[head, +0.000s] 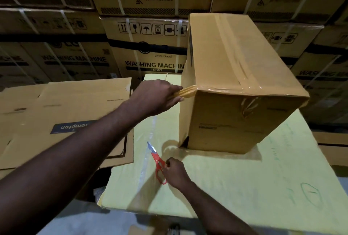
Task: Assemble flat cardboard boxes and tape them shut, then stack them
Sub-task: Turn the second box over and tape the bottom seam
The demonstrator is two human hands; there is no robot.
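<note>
Taped box (235, 87) on a pale yellow sheet (244, 187), stacked washing-machine cartons (150, 46) close behind.
Box toward the sheet's far right, bare sheet nearer. Left hand (156, 97) pinching a taut tape strip (185, 91) off the box corner; right hand (175, 171) gripping red scissors (157, 161) on the sheet; flat cardboard (66, 118) along the left edge.

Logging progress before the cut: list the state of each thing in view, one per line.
box: assembled, upright, top seam taped
tape: stretched taut off the box's corner
left hand: fingers pinch the tape
scissors: blades together
right hand: grips the scissors
flat cardboard: lying flat, not assembled
</note>
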